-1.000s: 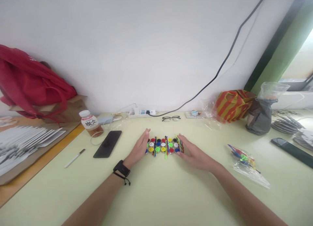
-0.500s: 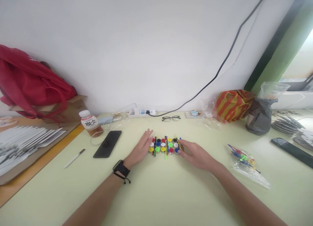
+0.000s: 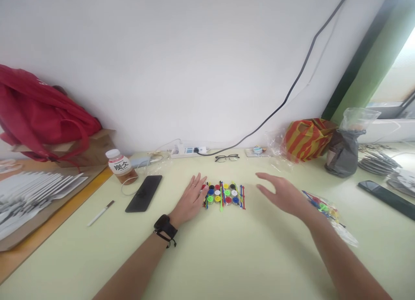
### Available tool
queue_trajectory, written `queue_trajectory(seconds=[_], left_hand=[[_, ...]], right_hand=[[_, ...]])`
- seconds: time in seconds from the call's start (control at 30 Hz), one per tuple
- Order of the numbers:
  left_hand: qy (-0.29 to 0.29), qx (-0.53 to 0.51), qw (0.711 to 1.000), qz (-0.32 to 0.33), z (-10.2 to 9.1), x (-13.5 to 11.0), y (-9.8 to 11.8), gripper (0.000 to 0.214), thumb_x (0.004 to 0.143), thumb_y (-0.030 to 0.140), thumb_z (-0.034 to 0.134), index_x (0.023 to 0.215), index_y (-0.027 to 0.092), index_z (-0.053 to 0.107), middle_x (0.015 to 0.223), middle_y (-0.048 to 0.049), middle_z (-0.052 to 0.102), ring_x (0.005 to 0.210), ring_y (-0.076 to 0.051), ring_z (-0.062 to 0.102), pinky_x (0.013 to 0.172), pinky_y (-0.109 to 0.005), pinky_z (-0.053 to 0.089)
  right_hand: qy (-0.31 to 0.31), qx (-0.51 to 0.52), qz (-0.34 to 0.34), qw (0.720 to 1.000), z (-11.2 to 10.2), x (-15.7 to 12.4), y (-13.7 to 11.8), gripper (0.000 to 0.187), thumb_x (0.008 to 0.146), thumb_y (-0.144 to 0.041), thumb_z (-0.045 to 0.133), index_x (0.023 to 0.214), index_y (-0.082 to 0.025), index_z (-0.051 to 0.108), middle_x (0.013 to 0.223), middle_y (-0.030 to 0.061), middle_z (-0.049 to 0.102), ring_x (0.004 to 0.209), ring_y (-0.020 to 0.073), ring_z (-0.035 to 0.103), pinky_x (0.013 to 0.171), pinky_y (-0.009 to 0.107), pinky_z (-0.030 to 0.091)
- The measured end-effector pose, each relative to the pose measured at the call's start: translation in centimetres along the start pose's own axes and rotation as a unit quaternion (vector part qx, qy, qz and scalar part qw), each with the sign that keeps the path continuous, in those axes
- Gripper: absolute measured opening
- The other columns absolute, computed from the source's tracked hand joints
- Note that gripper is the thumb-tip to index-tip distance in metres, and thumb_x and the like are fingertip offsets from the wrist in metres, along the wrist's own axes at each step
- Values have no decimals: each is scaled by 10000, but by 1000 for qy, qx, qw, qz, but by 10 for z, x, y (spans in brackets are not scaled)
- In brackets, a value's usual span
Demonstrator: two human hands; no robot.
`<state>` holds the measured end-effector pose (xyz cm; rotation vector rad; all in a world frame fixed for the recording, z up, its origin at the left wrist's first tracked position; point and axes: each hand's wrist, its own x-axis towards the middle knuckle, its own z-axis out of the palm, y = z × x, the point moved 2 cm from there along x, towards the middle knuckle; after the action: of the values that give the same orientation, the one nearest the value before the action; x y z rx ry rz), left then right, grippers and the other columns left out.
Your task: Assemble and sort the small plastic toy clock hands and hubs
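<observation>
A small grid of coloured round pieces and thin coloured sticks [image 3: 225, 195] lies on the pale green table [image 3: 207, 256]. My left hand [image 3: 191, 199] rests flat with its fingers stretched out, and the fingertips touch the grid's left edge. A black watch sits on that wrist. My right hand [image 3: 281, 193] hovers above the table to the right of the grid, fingers spread and holding nothing. It is nearest to a clear plastic bag of coloured sticks [image 3: 324, 211].
A black phone [image 3: 144, 193], a bottle [image 3: 118, 165] and a white pen [image 3: 100, 212] lie to the left. Glasses [image 3: 227, 157] and a power strip [image 3: 188, 151] sit by the wall. A striped bag [image 3: 306, 138], a grey bag [image 3: 344, 153] and a dark flat device [image 3: 385, 197] are on the right.
My right hand has lifted off the grid's right edge and moved right, toward the plastic bag. My left hand slid slightly right, staying against the grid's left side.
</observation>
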<state>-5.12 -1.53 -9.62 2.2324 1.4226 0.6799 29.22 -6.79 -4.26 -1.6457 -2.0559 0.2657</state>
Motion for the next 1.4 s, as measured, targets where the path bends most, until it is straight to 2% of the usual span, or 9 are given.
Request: queue_trajectory(seconds=[0.17,0.27,0.37,0.57,0.73,0.93,1.13,1.33,1.4], left_hand=[[10,-2,1000,7,2,0,-3,633,1057,616,293,1601,302,370,1726,-23,178,1607,-278,50,1305,-530,142],[13,-4,1000,12,3,0,-4,625,1058,613,303,1593,302,386,1722,-27,197,1607,-284,60,1302,-545,153],[14,-4,1000,9,3,0,-3,628,1059,610,301,1591,290,393,1721,-31,205,1607,-284,66,1303,-544,153],[31,-12,999,2,-4,-2,7,609,1063,594,302,1571,281,423,1713,-34,246,1606,-281,106,1303,-528,171],[77,1,996,46,-16,-1,22,517,1077,522,338,1521,297,477,1680,-22,334,1591,-270,170,1294,-515,216],[134,14,984,113,-36,14,57,429,1065,444,419,1441,278,540,1531,-52,527,1473,-251,383,1257,-447,311],[25,-12,990,139,-29,49,88,451,1016,444,499,1430,274,557,1475,-61,577,1377,-270,508,1192,-437,404],[-86,-64,983,152,7,91,123,422,947,444,605,1313,243,659,1427,-92,626,1272,-296,605,1110,-439,481],[-124,-96,978,140,25,99,136,522,907,460,660,1371,223,622,1418,-122,629,1186,-299,653,1036,-442,526]], right_hand=[[109,-116,148,976,-54,-51,95,542,937,-617,478,1326,-266,614,1321,134,695,1160,403,656,992,561,496],[94,-149,162,971,-65,-80,143,520,920,-600,502,1256,-230,646,1295,203,692,1174,451,642,996,572,470],[22,-63,143,987,-52,-86,160,458,913,-578,541,1215,-257,661,1294,200,695,1128,383,677,905,462,522],[-15,-135,204,969,-23,-53,143,371,904,-598,455,767,-260,524,862,97,735,768,301,667,659,407,461],[-62,-114,196,972,-20,-12,130,277,918,-477,450,751,-258,415,712,47,665,666,240,627,603,333,402],[-112,-15,125,986,-39,43,109,265,828,-472,620,799,-238,497,789,31,694,715,197,630,615,294,455],[-187,66,137,970,-61,70,96,374,743,-367,698,1075,-229,593,997,56,741,838,208,697,670,283,513],[-204,94,73,972,-82,79,64,406,764,-301,684,1157,-220,625,888,51,739,829,222,681,683,297,512],[-192,101,47,975,-89,78,49,384,770,-303,688,1141,-216,641,856,44,733,810,219,677,688,297,513]])
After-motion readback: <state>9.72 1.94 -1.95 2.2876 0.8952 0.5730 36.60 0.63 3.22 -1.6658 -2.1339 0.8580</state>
